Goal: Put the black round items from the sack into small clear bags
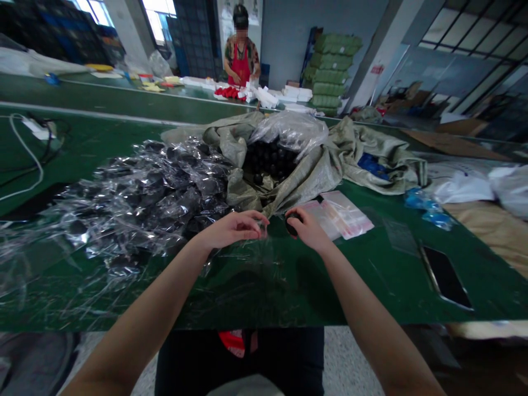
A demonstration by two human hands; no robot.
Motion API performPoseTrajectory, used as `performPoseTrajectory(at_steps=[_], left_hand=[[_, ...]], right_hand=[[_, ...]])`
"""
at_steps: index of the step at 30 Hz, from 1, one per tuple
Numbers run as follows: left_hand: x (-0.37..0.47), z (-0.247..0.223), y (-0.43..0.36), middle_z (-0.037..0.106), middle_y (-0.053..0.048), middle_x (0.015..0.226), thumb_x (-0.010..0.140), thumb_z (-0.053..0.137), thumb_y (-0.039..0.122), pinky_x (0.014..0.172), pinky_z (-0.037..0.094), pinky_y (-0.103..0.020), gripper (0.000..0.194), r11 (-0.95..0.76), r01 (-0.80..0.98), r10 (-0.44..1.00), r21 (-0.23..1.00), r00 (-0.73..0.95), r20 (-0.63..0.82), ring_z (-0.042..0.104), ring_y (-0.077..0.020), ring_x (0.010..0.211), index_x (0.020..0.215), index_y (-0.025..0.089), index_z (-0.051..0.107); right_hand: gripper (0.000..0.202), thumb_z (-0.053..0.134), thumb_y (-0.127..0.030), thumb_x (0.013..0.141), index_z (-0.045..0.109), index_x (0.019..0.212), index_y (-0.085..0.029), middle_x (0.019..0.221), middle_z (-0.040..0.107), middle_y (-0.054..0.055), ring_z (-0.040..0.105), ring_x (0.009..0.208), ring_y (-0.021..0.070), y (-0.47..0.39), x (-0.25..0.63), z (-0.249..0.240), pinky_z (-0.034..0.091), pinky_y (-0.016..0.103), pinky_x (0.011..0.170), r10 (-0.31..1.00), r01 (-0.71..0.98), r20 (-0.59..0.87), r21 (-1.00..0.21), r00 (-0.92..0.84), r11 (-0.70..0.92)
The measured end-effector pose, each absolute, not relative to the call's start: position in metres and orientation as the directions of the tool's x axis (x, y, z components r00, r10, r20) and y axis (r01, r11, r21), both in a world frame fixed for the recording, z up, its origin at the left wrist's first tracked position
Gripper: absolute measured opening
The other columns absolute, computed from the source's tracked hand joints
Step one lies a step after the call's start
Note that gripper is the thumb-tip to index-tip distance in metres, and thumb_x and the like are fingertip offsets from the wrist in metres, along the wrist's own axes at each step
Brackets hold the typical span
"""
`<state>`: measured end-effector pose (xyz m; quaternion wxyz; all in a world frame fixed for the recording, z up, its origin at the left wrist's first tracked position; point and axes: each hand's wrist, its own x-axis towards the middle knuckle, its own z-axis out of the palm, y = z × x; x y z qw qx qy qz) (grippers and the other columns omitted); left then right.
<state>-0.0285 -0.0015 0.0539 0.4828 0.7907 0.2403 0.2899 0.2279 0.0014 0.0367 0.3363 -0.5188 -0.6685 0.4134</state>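
Black round piece point(293, 223) in the right hand point(309, 226), clear film point(261, 228) in the left hand point(235, 227) — centre of the frame.
The right fingers curl closed around the piece; the left fingers, loosely bent, pinch the film, the hands slightly apart. Green tabletop point(295, 264) stretches between the forearms to its near edge, lower centre — wrapped pieces point(152, 190) crowd the left, flat bags point(348, 213) lie beside the right hand.

Grey wall point(284, 49) (bright windows point(160, 6) left).
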Motion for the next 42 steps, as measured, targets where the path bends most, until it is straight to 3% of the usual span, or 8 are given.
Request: performPoseTrajectory(at_steps=[5,8,15,21,25,29,37,42], left_hand=[[-0.019,0.043,-0.001,0.051,-0.012,0.142,0.087,0.062,0.032,0.094,0.048,-0.039,0.019,-0.364,0.049,0.699,0.93,0.674,0.238,0.06,-0.0239,0.112,0.083,0.017,0.074],[-0.009,0.037,-0.003,0.051,-0.012,0.142,0.085,0.064,0.034,0.077,0.052,-0.033,0.021,-0.302,0.005,0.726,0.953,0.649,0.227,0.064,-0.0204,0.098,0.084,0.017,0.075],[0.0,0.028,-0.002,0.068,-0.006,0.092,0.079,0.069,0.041,0.052,0.04,-0.021,0.027,-0.148,-0.006,0.849,0.989,0.511,0.13,0.05,-0.0075,0.059,0.086,0.015,0.075],[-0.015,0.04,-0.001,0.063,0.0,0.065,0.074,0.071,0.044,0.053,0.037,-0.021,0.03,-0.047,0.208,0.883,0.977,0.467,-0.057,0.049,-0.0093,0.057,0.081,0.015,0.075],[-0.016,0.049,-0.001,0.069,-0.001,0.071,0.072,0.071,0.045,0.062,0.043,-0.024,0.029,-0.091,0.309,0.883,0.947,0.465,-0.067,0.057,-0.0127,0.065,0.077,0.017,0.075],[-0.013,0.052,-0.001,0.069,-0.001,0.07,0.074,0.068,0.046,0.063,0.042,-0.025,0.03,-0.159,0.398,0.884,0.904,0.465,-0.049,0.058,-0.0135,0.066,0.077,0.017,0.075],[-0.013,0.056,-0.008,0.072,-0.005,0.087,0.078,0.07,0.041,0.072,0.048,-0.029,0.024,-0.46,0.473,0.865,0.751,0.431,0.258,0.064,-0.0171,0.078,0.079,0.017,0.072],[-0.008,0.064,-0.023,0.073,-0.005,0.1,0.083,0.069,0.032,0.093,0.044,-0.039,0.017,-0.626,0.637,0.748,0.45,0.326,0.578,0.062,-0.0208,0.099,0.072,0.019,0.068]], right_hand=[[0.019,0.051,-0.031,0.084,0.055,0.099,-0.021,0.067,0.055,-0.004,0.051,0.049,0.0112,-0.004,0.22,0.038,0.042,0.024,0.048,0.955,0.387,0.011,-0.913,-0.295,0.13],[0.019,0.051,-0.032,0.084,0.056,0.098,-0.021,0.071,0.055,-0.003,0.051,0.051,0.0107,-0.006,0.215,0.037,0.041,0.023,0.047,0.947,0.375,0.002,-0.918,-0.32,0.128],[0.02,0.056,-0.032,0.079,0.06,0.095,-0.02,0.082,0.063,0.002,0.058,0.065,0.0142,-0.006,0.211,0.028,0.046,0.026,0.055,0.927,0.307,-0.002,-0.944,-0.374,0.122],[0.017,0.049,-0.035,0.078,0.056,0.077,-0.02,0.06,0.056,0.0,0.054,0.052,0.0141,0.01,0.234,0.021,0.041,0.024,0.043,0.998,0.018,-0.061,-0.998,-0.021,-0.061],[0.034,0.06,-0.05,0.08,0.066,0.09,-0.018,0.065,0.056,-0.002,0.051,0.048,0.0109,0.006,0.238,0.047,0.033,0.022,0.036,0.988,0.125,-0.006,-0.992,-0.153,0.013],[0.041,0.073,-0.049,0.073,0.073,0.101,-0.019,0.057,0.057,-0.003,0.045,0.044,0.0078,-0.005,0.227,0.078,0.033,0.021,0.04,0.949,0.364,0.019,-0.921,-0.315,0.14],[0.048,0.053,-0.062,0.087,0.072,0.083,-0.018,0.046,0.052,-0.003,0.042,0.038,0.0082,0.007,0.228,0.095,0.029,0.023,0.04,0.957,0.465,0.052,-0.866,-0.286,0.186],[0.057,0.052,-0.069,0.083,0.061,0.058,-0.018,0.044,0.05,0.0,0.045,0.044,0.0103,-0.011,0.228,0.117,0.032,0.025,0.046,0.972,0.633,0.215,-0.741,-0.094,0.225]])
